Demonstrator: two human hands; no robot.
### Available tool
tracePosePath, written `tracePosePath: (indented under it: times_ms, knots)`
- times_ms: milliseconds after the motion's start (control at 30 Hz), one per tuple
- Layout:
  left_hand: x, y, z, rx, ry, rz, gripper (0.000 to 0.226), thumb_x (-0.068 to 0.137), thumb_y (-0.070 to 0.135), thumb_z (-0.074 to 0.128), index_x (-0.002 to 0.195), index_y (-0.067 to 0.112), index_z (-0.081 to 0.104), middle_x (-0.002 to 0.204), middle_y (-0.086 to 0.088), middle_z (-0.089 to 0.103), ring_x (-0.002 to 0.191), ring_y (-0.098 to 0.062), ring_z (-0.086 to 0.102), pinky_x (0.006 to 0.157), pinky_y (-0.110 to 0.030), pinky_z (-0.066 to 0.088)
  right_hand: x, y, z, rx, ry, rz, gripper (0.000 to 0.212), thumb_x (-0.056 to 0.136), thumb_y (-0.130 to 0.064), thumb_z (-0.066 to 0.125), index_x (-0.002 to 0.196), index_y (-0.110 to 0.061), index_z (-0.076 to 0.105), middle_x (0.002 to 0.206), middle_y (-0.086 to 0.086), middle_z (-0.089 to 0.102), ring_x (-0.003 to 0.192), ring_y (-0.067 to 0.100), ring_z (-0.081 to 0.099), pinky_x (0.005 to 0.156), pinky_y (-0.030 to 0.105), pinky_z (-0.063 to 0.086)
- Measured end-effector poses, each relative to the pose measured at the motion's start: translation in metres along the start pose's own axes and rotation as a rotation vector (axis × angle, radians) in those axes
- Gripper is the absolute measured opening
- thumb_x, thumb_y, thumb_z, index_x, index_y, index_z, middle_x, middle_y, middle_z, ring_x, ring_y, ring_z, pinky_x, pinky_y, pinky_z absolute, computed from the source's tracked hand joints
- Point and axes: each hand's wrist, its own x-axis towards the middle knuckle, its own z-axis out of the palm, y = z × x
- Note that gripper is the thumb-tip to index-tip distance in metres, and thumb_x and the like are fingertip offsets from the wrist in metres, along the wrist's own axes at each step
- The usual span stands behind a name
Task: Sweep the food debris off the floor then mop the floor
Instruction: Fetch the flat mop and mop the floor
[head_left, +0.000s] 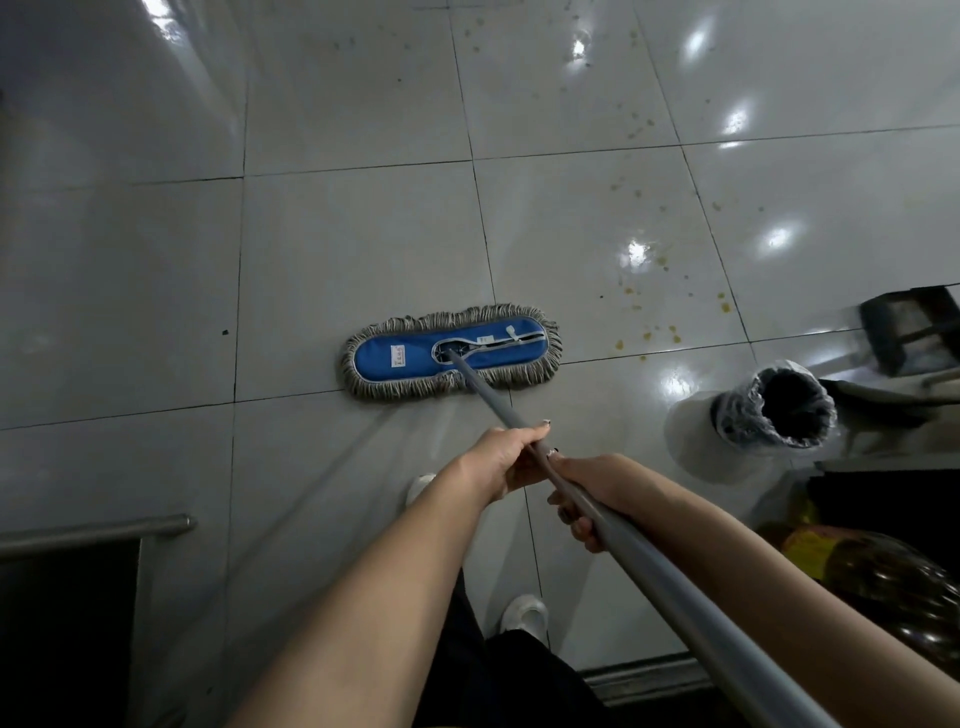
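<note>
Mop head (451, 353) is flat on the floor (337, 234), the blue pad facing up with its grey fringe all round, sitting just above a tile seam and stretched left to right in front of you. The grey handle (675, 587) runs from the middle of the pad back toward you, down to the lower right corner of the view.

You've got both hands on it. Your left hand (506, 460) is the one nearer the mop head, fingers wrapped round the handle with the thumb on top. Your right hand (587, 493) sits just behind it, fingers curled under and round the handle. So both are gripping, neither one loose.

Yellowish food debris (647, 338) is dotted over the tiles to the right of the mop head, close to it but not touching, and more specks trail away up the far tiles. The floor's glossy, with bright light spots on it.

Off to your right there's a small bin (732, 415) with a plastic liner, standing upright, and past it a dark dustpan-looking thing (909, 332), too blurry to say for sure. Your white shoes (524, 616) show below your arms.
</note>
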Motion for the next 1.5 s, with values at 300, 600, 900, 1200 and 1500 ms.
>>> tracePosePath:
  times_ms: [300,600,900,1200,1500]
  knots:
    - [0.037,0.086,-0.017,-0.055,0.111,0.080,0.020,0.084,0.018,0.069,0.079,0.007,0.053,0.055,-0.002,0.059,0.042,-0.010,0.061,0.044,-0.021,0.052,0.026,-0.094,0.012,0.045,0.023,-0.070,0.048,0.097,-0.046,0.042,0.073,-0.005,0.049,0.049,0.003,0.045,0.022,0.009,0.039,0.030,0.011,0.033]
    - [0.057,0.219,-0.061,0.042,0.029,0.048,0.025,0.089,0.026,0.062,0.074,0.007,0.055,0.045,0.002,0.061,0.042,-0.011,0.062,0.045,-0.020,0.052,0.058,-0.232,0.044,0.043,0.066,-0.116,0.048,0.099,-0.043,0.040,0.067,-0.006,0.045,0.057,0.006,0.040,0.019,0.009,0.036,0.029,0.009,0.031]
    - [0.070,0.317,-0.080,0.050,0.078,0.067,0.024,0.088,0.017,0.064,0.068,0.006,0.056,0.044,-0.003,0.059,0.049,-0.019,0.061,0.055,-0.028,0.056,0.072,-0.341,0.061,0.026,0.095,-0.100,0.049,0.099,-0.040,0.039,0.065,-0.005,0.044,0.056,0.007,0.040,0.018,0.010,0.036,0.029,0.009,0.033]
    - [0.120,0.413,-0.079,0.065,0.187,0.113,0.020,0.087,0.017,0.065,0.073,0.005,0.057,0.062,-0.007,0.059,0.057,-0.020,0.059,0.068,-0.034,0.057,0.092,-0.450,0.049,-0.039,0.097,-0.019,0.052,0.098,-0.044,0.037,0.061,-0.007,0.042,0.057,0.005,0.040,0.017,0.011,0.035,0.030,0.008,0.031]
    - [0.154,0.543,-0.075,0.008,0.221,0.111,0.014,0.089,0.015,0.062,0.086,0.002,0.057,0.066,-0.005,0.057,0.057,-0.015,0.058,0.044,-0.023,0.050,0.118,-0.584,0.033,-0.081,0.103,-0.025,0.050,0.098,-0.040,0.039,0.060,-0.007,0.043,0.056,0.006,0.041,0.017,0.012,0.036,0.031,0.009,0.032]
